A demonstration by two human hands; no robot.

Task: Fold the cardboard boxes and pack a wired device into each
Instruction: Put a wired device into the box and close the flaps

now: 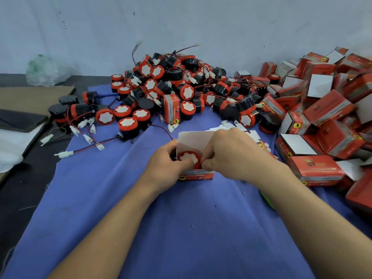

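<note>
The red box [196, 176] stands on the blue cloth [181, 218] with its white flap [198, 137] raised. The device [189, 157] sits inside, face up. The left grip [167, 158] curls round the box's left side, thumb on the device. The right grip [227, 156] pinches the device's right rim.

Left hand [164, 161] and right hand [231, 156] meet, fingers [208, 161] curled.

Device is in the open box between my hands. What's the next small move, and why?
Probably press the device fully down into the box with the left hand and right hand: its red face shows at the box mouth, and the white lid flap stands open behind it, so closing should wait.
</note>
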